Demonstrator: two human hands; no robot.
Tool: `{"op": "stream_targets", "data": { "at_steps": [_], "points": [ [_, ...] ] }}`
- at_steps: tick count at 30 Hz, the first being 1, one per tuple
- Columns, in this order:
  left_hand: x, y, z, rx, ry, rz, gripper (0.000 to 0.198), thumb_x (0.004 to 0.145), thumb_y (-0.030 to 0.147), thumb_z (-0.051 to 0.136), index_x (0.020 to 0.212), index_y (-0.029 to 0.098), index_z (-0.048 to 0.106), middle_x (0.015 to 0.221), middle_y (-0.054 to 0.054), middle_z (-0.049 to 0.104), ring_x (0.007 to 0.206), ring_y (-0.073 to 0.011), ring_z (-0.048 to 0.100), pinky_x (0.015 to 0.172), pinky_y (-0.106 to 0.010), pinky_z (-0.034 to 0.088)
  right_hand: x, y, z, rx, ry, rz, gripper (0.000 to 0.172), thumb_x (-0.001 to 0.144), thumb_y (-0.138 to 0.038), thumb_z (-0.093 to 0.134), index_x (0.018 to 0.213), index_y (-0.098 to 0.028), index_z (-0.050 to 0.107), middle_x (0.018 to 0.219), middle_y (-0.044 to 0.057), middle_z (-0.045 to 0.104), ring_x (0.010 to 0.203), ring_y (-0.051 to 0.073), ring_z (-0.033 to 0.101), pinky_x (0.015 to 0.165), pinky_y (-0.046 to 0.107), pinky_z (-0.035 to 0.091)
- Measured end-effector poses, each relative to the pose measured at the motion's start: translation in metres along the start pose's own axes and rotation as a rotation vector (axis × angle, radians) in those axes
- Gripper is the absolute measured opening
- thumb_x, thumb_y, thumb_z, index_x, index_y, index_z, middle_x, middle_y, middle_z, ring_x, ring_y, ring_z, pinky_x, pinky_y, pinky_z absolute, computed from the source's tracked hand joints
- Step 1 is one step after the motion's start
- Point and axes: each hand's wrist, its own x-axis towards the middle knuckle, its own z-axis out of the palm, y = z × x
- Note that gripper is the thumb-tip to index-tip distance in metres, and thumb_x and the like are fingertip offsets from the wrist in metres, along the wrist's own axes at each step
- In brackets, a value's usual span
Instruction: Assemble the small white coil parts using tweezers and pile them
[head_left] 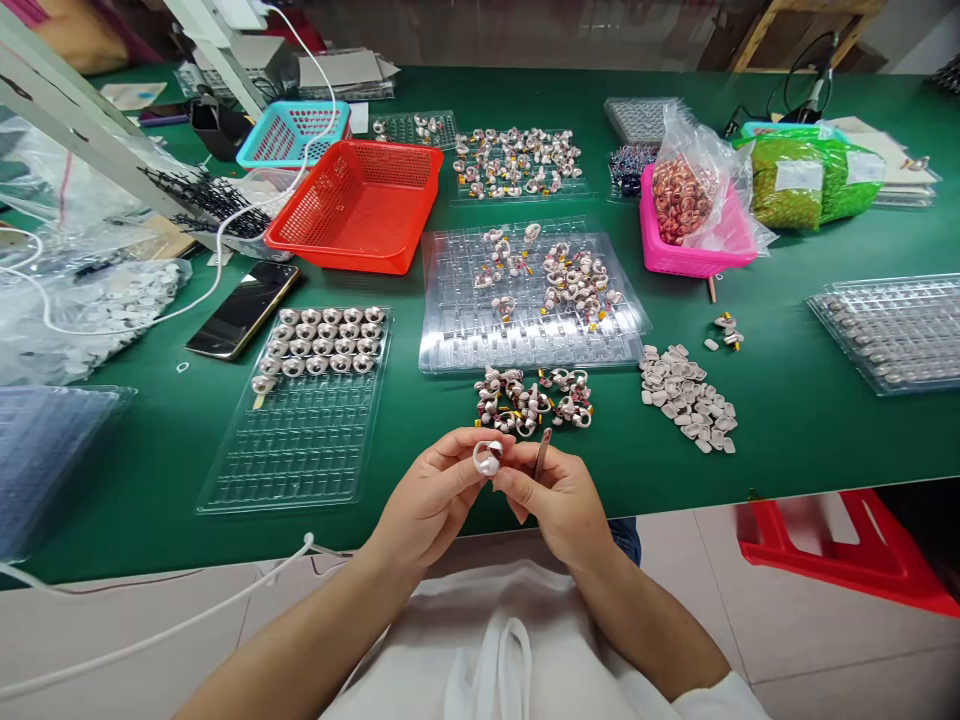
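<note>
At the middle of the near edge of the worktop [780,440], the person's left hand [431,503] pinches a pale ring-shaped piece [487,459] between thumb and fingertips. The right hand [561,502] meets it from the other side, fingertips up against the piece, while also grasping a slim metal tool [542,453]; the tool's lower end is hidden in the fingers, so its type cannot be told. Fingers cover part of the piece too.

Just beyond the hands lies a heap of similar pieces [531,400], too tangled to count, and behind it a middle tray [450,345] bears more. To the right, grey caps [686,395] lie loose. Toward the worktop's left edge, a left tray [292,440] holds rows of shiny pieces [330,343], beside a phone [241,310]. Farther back, a red basket [360,205] hides part of a blue basket [262,145]. Toward the far right corner, a crumpled plastic bag [716,150] partly obscures copper-coloured rings [681,200] in a pink basket [690,260]. A tray stack [900,325] at the right edge is cut off.
</note>
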Motion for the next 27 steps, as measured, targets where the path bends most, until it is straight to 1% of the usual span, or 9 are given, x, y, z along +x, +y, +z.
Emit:
{"op": "stream_targets", "data": {
  "at_steps": [3, 8, 12, 16, 19, 21, 25, 27],
  "points": [
    [0.000, -0.001, -0.001, 0.023, -0.003, 0.011, 0.016, 0.072, 0.024, 0.089, 0.086, 0.021, 0.081, 0.088, -0.004, 0.080, 0.072, -0.0179, 0.070, 0.060, -0.029, 0.063, 0.001, 0.006, -0.001, 0.063, -0.017, 0.017, 0.028, 0.072, -0.040, 0.085, 0.084, -0.018, 0.073, 0.056, -0.006, 0.057, 0.044, 0.006, 0.045, 0.043, 0.021, 0.033],
    [0.001, -0.001, -0.004, 0.093, -0.010, 0.025, 0.015, 0.073, 0.024, 0.088, 0.087, 0.019, 0.082, 0.084, -0.005, 0.080, 0.074, -0.0155, 0.072, 0.068, -0.023, 0.060, 0.001, 0.009, -0.008, 0.100, -0.062, 0.059, 0.027, 0.073, -0.038, 0.085, 0.081, -0.018, 0.069, 0.059, -0.006, 0.058, 0.046, 0.007, 0.046, 0.046, 0.022, 0.034],
    [0.001, -0.001, -0.008, 0.188, 0.007, 0.076, 0.016, 0.074, 0.027, 0.089, 0.087, 0.020, 0.083, 0.081, -0.005, 0.081, 0.075, -0.0149, 0.073, 0.072, -0.021, 0.058, 0.000, -0.001, -0.015, 0.004, -0.113, 0.086, 0.024, 0.079, -0.038, 0.080, 0.081, -0.017, 0.066, 0.061, -0.004, 0.058, 0.049, 0.007, 0.046, 0.048, 0.022, 0.035],
    [-0.001, -0.004, -0.015, 0.338, -0.018, 0.157, 0.010, 0.080, 0.026, 0.084, 0.089, 0.024, 0.083, 0.089, -0.004, 0.081, 0.085, -0.0152, 0.073, 0.078, -0.021, 0.058, -0.003, -0.013, -0.016, -0.155, -0.068, 0.113, 0.023, 0.082, -0.035, 0.075, 0.077, -0.018, 0.060, 0.056, -0.007, 0.049, 0.050, 0.008, 0.039, 0.048, 0.023, 0.030],
    [-0.002, -0.008, -0.019, 0.431, -0.010, 0.256, 0.011, 0.083, 0.024, 0.081, 0.093, 0.025, 0.082, 0.096, -0.004, 0.080, 0.090, -0.0151, 0.071, 0.081, -0.021, 0.056, -0.006, -0.018, -0.014, -0.275, 0.001, 0.059, 0.019, 0.083, -0.031, 0.071, 0.077, -0.019, 0.059, 0.060, -0.006, 0.048, 0.053, 0.008, 0.037, 0.049, 0.023, 0.028],
    [-0.002, -0.011, -0.021, 0.441, 0.020, 0.288, 0.013, 0.083, 0.025, 0.081, 0.095, 0.024, 0.082, 0.097, -0.004, 0.079, 0.088, -0.0152, 0.070, 0.081, -0.021, 0.056, -0.007, -0.018, -0.011, -0.312, 0.035, 0.007, 0.016, 0.084, -0.030, 0.069, 0.077, -0.019, 0.059, 0.061, -0.006, 0.047, 0.054, 0.008, 0.037, 0.049, 0.023, 0.028],
    [0.000, -0.014, -0.017, 0.378, 0.098, 0.240, 0.016, 0.080, 0.029, 0.084, 0.094, 0.023, 0.082, 0.095, -0.004, 0.080, 0.085, -0.0150, 0.070, 0.079, -0.021, 0.056, -0.009, -0.010, -0.007, -0.274, 0.056, -0.078, 0.016, 0.085, -0.031, 0.067, 0.076, -0.019, 0.060, 0.061, -0.005, 0.049, 0.053, 0.009, 0.038, 0.049, 0.024, 0.029],
    [0.001, -0.014, -0.014, 0.330, 0.116, 0.206, 0.016, 0.077, 0.029, 0.086, 0.091, 0.024, 0.082, 0.092, -0.003, 0.081, 0.084, -0.0144, 0.071, 0.079, -0.020, 0.056, -0.010, -0.007, -0.006, -0.242, 0.054, -0.110, 0.016, 0.086, -0.032, 0.067, 0.078, -0.019, 0.060, 0.063, -0.004, 0.050, 0.053, 0.009, 0.038, 0.049, 0.025, 0.030]
  ]
}}
